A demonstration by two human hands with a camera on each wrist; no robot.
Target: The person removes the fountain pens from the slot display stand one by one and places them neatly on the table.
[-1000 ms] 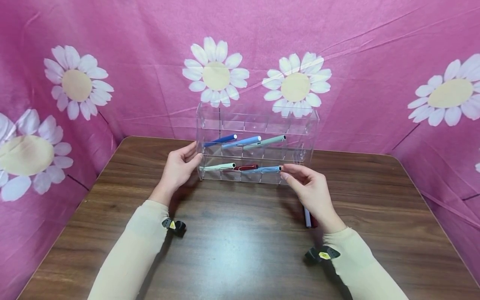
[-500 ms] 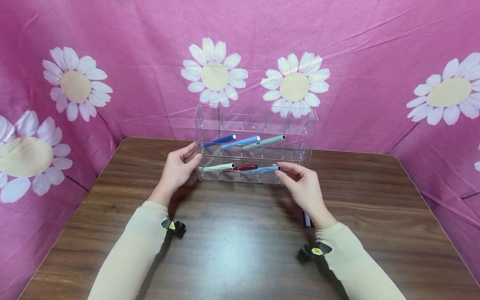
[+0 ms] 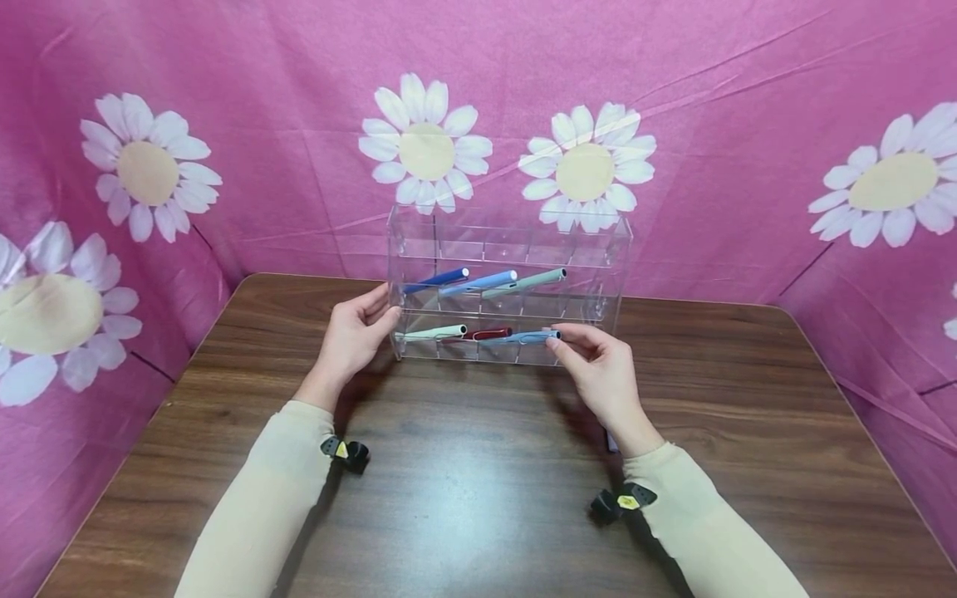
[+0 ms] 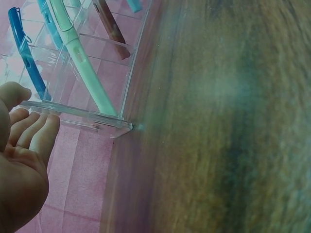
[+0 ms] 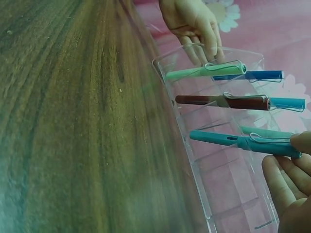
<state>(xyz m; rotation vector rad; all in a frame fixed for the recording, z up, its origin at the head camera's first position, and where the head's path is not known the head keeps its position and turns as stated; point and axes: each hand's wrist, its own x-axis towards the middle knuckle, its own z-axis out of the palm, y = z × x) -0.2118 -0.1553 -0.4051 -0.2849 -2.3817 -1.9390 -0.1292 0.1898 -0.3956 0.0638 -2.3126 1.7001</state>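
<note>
A clear tiered pen rack (image 3: 497,355) stands at the back of the table. My left hand (image 3: 351,340) holds its left side wall between thumb and fingers. With thumb and fingertips, my right hand (image 3: 606,365) pinches the cap end of a blue pen (image 5: 214,138), which lies in the lowest tier. Left of that pen lie a dark red pen (image 5: 243,102) and a mint green pen (image 4: 85,68) in the same tier. The tier above bears a dark blue pen (image 3: 436,281), a light blue pen (image 3: 478,283) and a grey-green pen (image 3: 534,281).
Beside my right wrist, the end of a bluish pen (image 3: 611,441) shows on the wooden table (image 3: 463,515), the rest hidden by the hand. A pink cloth with daisies (image 3: 299,100) hangs close behind the rack. Each sleeve carries a small black wrist camera (image 3: 357,457).
My right hand has shifted slightly left, its fingertips now further over the blue pen's cap end. The pens on the table are more covered by that arm. My left hand stays put.
</note>
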